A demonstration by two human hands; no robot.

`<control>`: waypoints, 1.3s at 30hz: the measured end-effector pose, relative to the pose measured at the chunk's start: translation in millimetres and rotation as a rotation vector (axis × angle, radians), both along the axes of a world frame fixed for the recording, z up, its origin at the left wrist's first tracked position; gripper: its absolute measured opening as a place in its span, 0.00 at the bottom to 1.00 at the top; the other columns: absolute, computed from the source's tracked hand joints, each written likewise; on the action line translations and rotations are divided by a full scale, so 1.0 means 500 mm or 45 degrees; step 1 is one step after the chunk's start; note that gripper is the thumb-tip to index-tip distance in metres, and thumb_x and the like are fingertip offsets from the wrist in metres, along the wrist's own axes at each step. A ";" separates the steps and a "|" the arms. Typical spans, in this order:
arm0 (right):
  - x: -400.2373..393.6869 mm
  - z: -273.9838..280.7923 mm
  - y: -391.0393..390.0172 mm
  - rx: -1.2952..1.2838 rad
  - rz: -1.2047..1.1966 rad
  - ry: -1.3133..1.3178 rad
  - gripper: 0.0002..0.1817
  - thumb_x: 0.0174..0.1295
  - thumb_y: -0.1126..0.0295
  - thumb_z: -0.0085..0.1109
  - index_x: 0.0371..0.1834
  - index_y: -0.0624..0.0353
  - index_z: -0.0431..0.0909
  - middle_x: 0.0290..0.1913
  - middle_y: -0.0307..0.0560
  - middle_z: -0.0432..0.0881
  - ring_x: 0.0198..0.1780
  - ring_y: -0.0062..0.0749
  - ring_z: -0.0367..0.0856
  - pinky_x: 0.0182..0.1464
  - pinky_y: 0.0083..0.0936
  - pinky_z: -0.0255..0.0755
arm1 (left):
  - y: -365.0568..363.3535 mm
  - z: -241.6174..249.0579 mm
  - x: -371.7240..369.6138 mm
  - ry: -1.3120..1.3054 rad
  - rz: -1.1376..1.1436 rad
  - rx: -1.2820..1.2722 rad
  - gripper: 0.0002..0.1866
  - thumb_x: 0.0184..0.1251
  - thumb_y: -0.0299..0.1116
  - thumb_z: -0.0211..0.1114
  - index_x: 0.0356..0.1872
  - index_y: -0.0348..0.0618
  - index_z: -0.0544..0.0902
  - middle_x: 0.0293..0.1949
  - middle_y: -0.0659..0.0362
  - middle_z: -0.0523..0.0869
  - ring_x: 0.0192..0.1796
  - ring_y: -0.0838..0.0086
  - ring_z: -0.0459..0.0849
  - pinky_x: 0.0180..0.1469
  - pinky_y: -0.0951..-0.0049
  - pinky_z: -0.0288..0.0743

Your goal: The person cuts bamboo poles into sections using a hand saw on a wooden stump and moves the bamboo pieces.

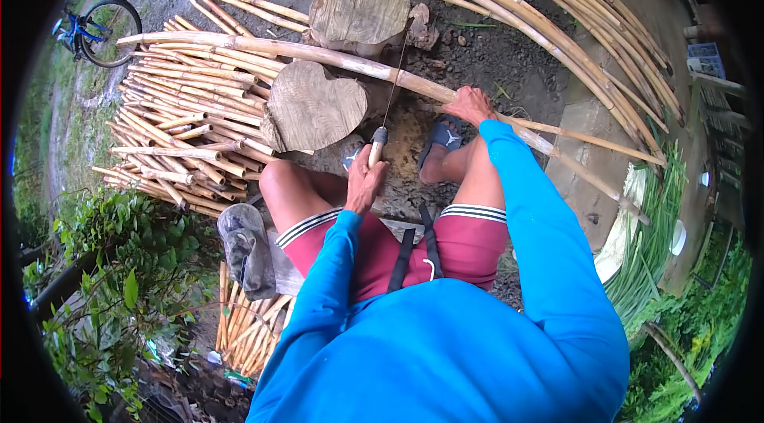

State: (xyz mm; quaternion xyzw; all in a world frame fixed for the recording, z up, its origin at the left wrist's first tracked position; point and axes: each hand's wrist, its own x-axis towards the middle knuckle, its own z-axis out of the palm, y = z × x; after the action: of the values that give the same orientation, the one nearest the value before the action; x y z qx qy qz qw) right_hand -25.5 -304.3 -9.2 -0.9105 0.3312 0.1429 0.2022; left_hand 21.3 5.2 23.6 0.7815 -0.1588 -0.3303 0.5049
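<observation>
My left hand is closed around the pale handle of a machete, which has a dark collar. Its long thin blade points away from me, almost edge-on to the camera, and crosses over a long bamboo pole in this view. Fingers wrapped round that same pole, my right hand grips it near my right knee. The pole runs from the far left, between two wooden stumps, past my hand to the lower right.
Cut bamboo pieces lie piled on the left, with more behind the bench beside my left thigh. Long poles curve along the upper right. A grey cap-like cloth lies on the bench. A bicycle stands far left.
</observation>
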 end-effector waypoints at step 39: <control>-0.004 0.039 -0.004 0.176 -0.051 0.133 0.28 0.43 0.54 0.64 0.44 0.64 0.86 0.46 0.68 0.85 0.51 0.61 0.84 0.56 0.45 0.77 | -0.027 -0.039 -0.008 -0.009 -0.080 0.290 0.21 0.63 0.47 0.62 0.29 0.35 0.76 0.21 0.54 0.78 0.25 0.69 0.77 0.31 0.62 0.70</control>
State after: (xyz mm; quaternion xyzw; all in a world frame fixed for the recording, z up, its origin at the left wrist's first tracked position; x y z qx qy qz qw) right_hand -27.8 -306.2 10.1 -0.8788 0.3490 0.2085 0.2499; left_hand 17.2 -8.1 4.3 0.8296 -0.1467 -0.3590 0.4017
